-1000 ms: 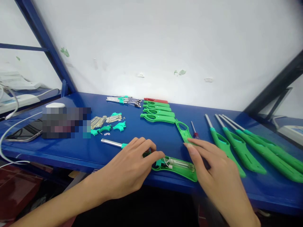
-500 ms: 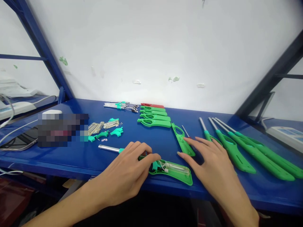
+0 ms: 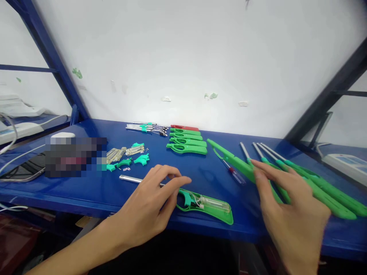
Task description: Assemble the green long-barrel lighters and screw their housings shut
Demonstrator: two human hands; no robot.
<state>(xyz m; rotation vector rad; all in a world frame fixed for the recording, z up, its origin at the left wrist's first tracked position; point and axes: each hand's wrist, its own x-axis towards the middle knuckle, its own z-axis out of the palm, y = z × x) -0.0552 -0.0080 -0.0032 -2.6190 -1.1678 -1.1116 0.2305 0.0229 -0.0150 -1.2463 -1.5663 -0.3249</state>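
Note:
An opened gas lighter [image 3: 210, 218] lies near the table's front edge, its green half shell facing up. A clear fuel tank [image 3: 215, 203], thin wires and a teal trigger [image 3: 188, 198] sit inside it, and a metal tube points left. My left hand [image 3: 155, 198] is closed over the lighter's front part, partly hiding it. Raised off the table, a loose green shell half [image 3: 233, 160] is pinched by its wide end in my right hand [image 3: 286, 198]. Below that shell half lies a screwdriver [image 3: 236, 176] with a clear and red handle.
Several green lighters with metal tubes [image 3: 301, 173] lie at right. Green shell halves [image 3: 187, 148] and a red one [image 3: 183, 127] are lined up behind. Tube assemblies [image 3: 146, 128], clear tanks [image 3: 116, 154] and teal triggers [image 3: 142, 159] lie left of them; a phone [image 3: 23, 168] is far left.
My right hand has taken hold of the green shell half, lifting it off the table and moving right. The screwdriver is more exposed. My left hand has shifted slightly left, its index finger straighter.

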